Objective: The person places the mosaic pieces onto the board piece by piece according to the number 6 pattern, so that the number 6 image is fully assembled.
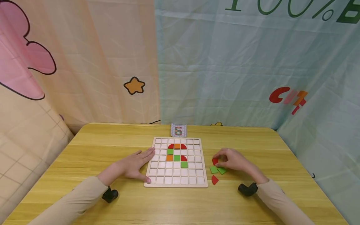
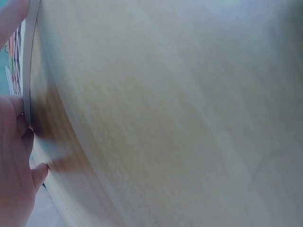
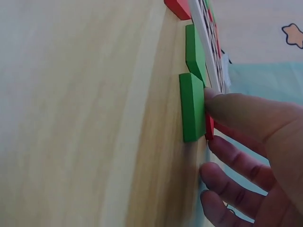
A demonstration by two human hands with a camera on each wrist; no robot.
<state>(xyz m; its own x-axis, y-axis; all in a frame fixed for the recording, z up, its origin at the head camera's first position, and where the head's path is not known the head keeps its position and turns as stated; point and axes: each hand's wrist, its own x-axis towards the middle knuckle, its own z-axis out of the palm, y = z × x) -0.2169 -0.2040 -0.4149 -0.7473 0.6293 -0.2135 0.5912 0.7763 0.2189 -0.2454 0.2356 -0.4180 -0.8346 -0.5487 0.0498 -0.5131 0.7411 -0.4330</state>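
A white gridded board (image 1: 160,172) with a pale wooden frame lies on the table, holding several red, orange and green tiles in its cells. My left hand (image 1: 135,165) rests at the board's left edge, fingers spread, thumb near the lower left corner. Right of the board, my right hand (image 1: 235,159) pinches a red rounded tile (image 1: 215,161) between thumb and forefinger, low at the table. Close below it lie two green square tiles (image 1: 213,169), also seen beside the thumb in the right wrist view. A red quarter-circle tile (image 1: 215,180) lies nearest the front.
Behind the board a small printed card (image 1: 178,130) shows a coloured grid pattern. The wooden table (image 1: 112,142) reaches back to hanging printed curtains (image 1: 225,78). Black devices (image 1: 247,189) are worn at both wrists.
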